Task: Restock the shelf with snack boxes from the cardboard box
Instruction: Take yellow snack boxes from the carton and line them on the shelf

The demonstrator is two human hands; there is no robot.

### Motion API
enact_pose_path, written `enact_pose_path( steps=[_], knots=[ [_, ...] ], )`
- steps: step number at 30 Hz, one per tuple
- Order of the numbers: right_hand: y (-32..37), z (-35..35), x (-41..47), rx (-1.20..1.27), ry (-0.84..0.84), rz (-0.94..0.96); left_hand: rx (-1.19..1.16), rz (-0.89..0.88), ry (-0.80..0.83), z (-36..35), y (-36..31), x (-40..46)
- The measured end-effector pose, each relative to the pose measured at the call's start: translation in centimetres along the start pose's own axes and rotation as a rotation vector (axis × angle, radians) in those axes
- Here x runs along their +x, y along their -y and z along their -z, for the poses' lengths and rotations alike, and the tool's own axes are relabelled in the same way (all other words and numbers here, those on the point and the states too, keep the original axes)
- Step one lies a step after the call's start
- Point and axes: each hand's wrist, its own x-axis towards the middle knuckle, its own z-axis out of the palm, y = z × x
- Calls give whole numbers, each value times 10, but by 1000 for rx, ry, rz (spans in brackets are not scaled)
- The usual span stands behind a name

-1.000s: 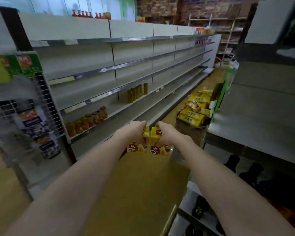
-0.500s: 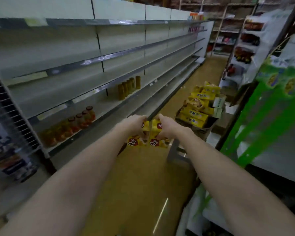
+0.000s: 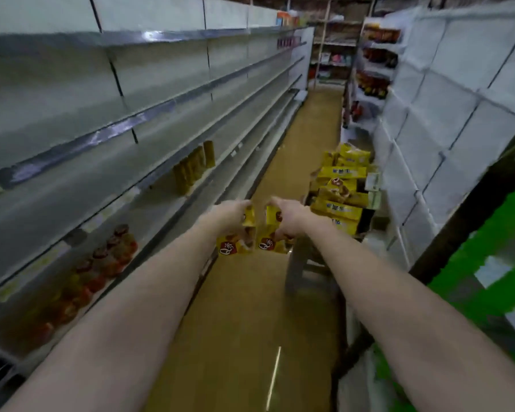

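A person stands in a shop aisle with a shiny yellow-brown floor [image 3: 244, 307]. Both arms reach out in front. The left hand [image 3: 229, 215] grips one yellow snack box [image 3: 235, 243] from the top, fingers curled round it. The right hand [image 3: 289, 217] grips a second yellow snack box [image 3: 269, 240] the same way. The two boxes hang side by side over the floor, close together and just apart, each with a red round mark near the bottom.

The long grey shelf [image 3: 137, 135] runs along the left side of the floor, with many bare levels. On a low level near the person sits a row of jars with red lids [image 3: 107, 257]. Further along that level stands a short row of tall yellow-brown cans [image 3: 194, 168].

Past the hands, on the right side of the floor, the cardboard box [image 3: 366, 215] is piled high with more yellow packs [image 3: 344, 176]. It looks to rest on a grey stool [image 3: 304, 269], though that part is blurry. A white wall of shelf backs [image 3: 446, 108] stands to the right of the floor, with a green display [image 3: 482, 295] nearer the person. More stocked racks [image 3: 375, 66] stand at the far end.
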Motion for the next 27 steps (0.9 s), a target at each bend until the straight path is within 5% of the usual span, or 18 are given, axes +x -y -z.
enact_pose_path(
  steps=[12, 27],
  knots=[
    [-54, 24, 179, 2, -35, -117, 107, -51, -103, 19, 24, 173],
    [-130, 99, 411, 149, -196, -61, -8, 95, -105, 94, 57, 410]
  ],
)
